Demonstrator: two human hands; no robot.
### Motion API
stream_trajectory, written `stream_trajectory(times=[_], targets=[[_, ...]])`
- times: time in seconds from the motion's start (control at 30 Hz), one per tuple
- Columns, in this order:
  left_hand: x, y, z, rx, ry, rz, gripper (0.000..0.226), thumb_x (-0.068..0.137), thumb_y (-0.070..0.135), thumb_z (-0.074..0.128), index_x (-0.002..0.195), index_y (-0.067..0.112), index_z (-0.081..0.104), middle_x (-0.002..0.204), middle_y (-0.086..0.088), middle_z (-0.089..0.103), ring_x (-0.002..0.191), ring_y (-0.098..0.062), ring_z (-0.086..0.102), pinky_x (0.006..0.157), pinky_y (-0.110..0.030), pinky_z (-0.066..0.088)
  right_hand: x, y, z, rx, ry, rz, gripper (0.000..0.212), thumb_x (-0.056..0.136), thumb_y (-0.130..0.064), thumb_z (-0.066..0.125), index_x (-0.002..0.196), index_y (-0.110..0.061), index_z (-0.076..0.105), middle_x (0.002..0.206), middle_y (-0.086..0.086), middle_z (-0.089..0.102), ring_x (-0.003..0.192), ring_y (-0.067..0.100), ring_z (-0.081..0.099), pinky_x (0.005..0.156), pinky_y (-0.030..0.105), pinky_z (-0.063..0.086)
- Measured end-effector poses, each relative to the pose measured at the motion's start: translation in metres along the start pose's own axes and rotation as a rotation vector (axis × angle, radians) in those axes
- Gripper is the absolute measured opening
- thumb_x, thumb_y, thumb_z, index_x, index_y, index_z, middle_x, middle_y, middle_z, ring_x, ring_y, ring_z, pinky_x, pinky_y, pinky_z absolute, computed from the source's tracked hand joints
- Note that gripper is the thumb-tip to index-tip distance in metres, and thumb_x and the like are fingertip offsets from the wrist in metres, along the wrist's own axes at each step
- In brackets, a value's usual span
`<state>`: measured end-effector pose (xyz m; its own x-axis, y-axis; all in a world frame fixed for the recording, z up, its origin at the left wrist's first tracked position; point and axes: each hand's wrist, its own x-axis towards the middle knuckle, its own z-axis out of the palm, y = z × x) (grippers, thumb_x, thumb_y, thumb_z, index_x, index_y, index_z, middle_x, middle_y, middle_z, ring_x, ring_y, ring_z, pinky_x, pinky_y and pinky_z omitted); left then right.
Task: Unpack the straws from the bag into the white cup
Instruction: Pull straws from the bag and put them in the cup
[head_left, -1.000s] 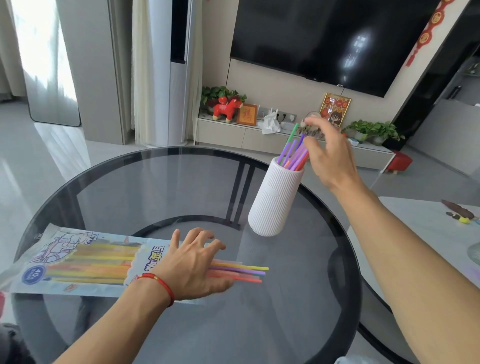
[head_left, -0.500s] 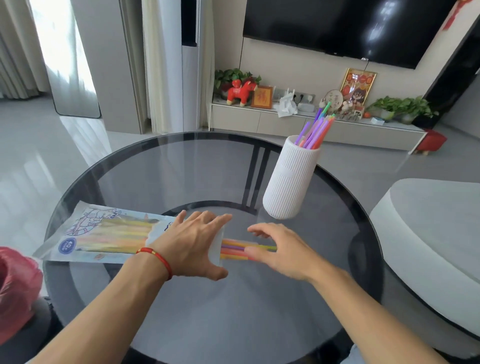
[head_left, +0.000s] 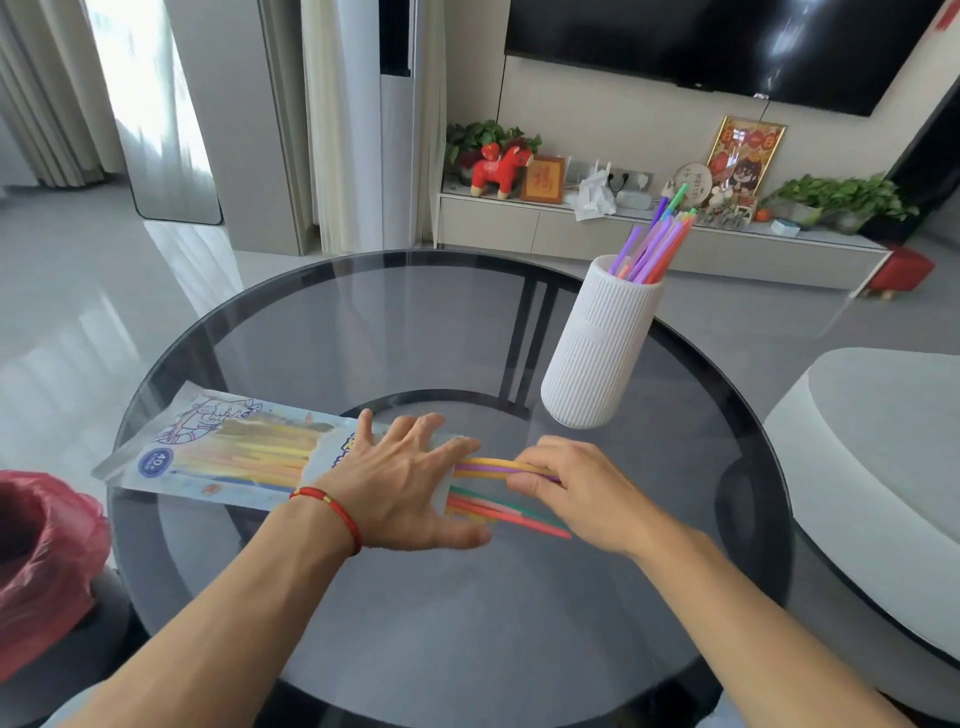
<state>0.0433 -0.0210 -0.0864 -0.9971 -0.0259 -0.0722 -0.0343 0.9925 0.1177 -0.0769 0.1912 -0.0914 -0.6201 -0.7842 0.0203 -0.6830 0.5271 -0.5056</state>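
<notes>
Partly done: several straws stand in the cup (head_left: 597, 343), beyond the right hand (head_left: 566, 483), which pinches a few straws (head_left: 493, 467) at the bag (head_left: 228, 452) mouth. Left hand (head_left: 400, 483) lies flat, fingers spread, pinning the bag; many remain inside
</notes>
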Motion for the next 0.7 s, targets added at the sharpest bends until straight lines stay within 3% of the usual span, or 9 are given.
stream_trajectory(times=[0.13,0.2,0.27,0.33,0.37,0.43,0.5,0.6,0.7], targets=[[0.004,0.003,-0.001,0.041,0.041,-0.033,0.053,0.090,0.071,0.035,0.130,0.037,0.043,0.155,-0.005,0.030,0.140,-0.026,0.033,0.113,-0.073,0.015,-0.005,0.007,-0.018,0.173,-0.083,0.075,0.028,0.103,-0.035,0.065,0.079,-0.024,0.074,0.066,0.001,0.063,0.052,0.005,0.046,0.054,0.019,0.038],[0.005,0.004,-0.001,0.028,0.034,-0.052,0.041,0.095,0.061,0.038,0.127,0.035,0.046,0.155,-0.005,0.030,0.139,-0.027,0.033,0.113,-0.072,0.016,-0.011,0.015,-0.027,0.349,-0.145,0.149,0.033,0.103,-0.031,0.066,0.076,-0.015,0.073,0.059,0.001,0.052,0.048,0.007,0.037,0.051,0.021,0.033],[0.005,0.005,-0.001,-0.005,0.031,-0.054,0.035,0.098,0.057,0.035,0.123,0.035,0.047,0.152,-0.004,0.033,0.137,-0.027,0.035,0.113,-0.071,0.017,-0.017,0.022,-0.036,0.463,-0.237,0.193,0.032,0.103,-0.034,0.066,0.082,-0.012,0.076,0.060,0.001,0.055,0.051,0.009,0.042,0.052,0.023,0.035],[0.004,0.006,0.000,0.007,0.035,-0.032,0.033,0.101,0.053,0.030,0.120,0.033,0.046,0.145,-0.002,0.038,0.132,-0.026,0.039,0.111,-0.070,0.020,-0.022,0.029,-0.046,0.684,-0.365,0.174,0.028,0.101,-0.036,0.067,0.105,-0.011,0.081,0.080,0.007,0.072,0.060,0.012,0.056,0.057,0.023,0.043],[0.004,0.007,0.000,0.012,0.039,-0.026,0.033,0.102,0.052,0.027,0.119,0.031,0.046,0.141,-0.001,0.040,0.129,-0.026,0.041,0.110,-0.069,0.022,-0.024,0.034,-0.050,0.874,-0.422,0.144,0.038,0.100,-0.037,0.069,0.122,-0.007,0.076,0.103,0.015,0.077,0.069,0.016,0.064,0.061,0.024,0.049],[0.004,0.008,0.000,-0.001,0.069,-0.033,0.033,0.103,0.050,0.023,0.113,0.027,0.045,0.129,0.002,0.045,0.119,-0.026,0.047,0.107,-0.063,0.028,-0.029,0.047,-0.057,1.296,-0.478,0.099,0.072,0.094,-0.046,0.073,0.143,0.004,0.059,0.142,0.032,0.062,0.095,0.027,0.075,0.073,0.031,0.059],[0.004,0.010,-0.003,-0.045,0.131,-0.057,0.032,0.103,0.049,0.021,0.106,0.026,0.044,0.118,0.005,0.047,0.108,-0.025,0.049,0.105,-0.057,0.032,-0.033,0.054,-0.057,1.529,-0.422,0.053,0.095,0.082,-0.055,0.082,0.148,0.007,0.053,0.150,0.033,0.055,0.111,0.032,0.074,0.082,0.037,0.063],[0.005,0.014,-0.004,-0.048,0.219,-0.080,0.034,0.102,0.048,0.018,0.103,0.025,0.044,0.111,0.006,0.049,0.099,-0.025,0.049,0.101,-0.053,0.036,-0.029,0.037,-0.038,1.417,-0.296,0.096,0.095,0.071,-0.052,0.092,0.142,0.002,0.060,0.129,0.026,0.070,0.095,0.028,0.075,0.073,0.033,0.062],[0.004,0.023,-0.002,-0.015,0.198,-0.062,0.041,0.100,0.050,0.012,0.106,0.025,0.044,0.115,0.005,0.049,0.102,-0.025,0.050,0.102,-0.055,0.035,-0.012,0.000,-0.008,1.291,-0.112,0.200,0.066,0.077,-0.048,0.088,0.122,-0.003,0.071,0.092,0.012,0.071,0.064,0.017,0.065,0.054,0.022,0.050]])
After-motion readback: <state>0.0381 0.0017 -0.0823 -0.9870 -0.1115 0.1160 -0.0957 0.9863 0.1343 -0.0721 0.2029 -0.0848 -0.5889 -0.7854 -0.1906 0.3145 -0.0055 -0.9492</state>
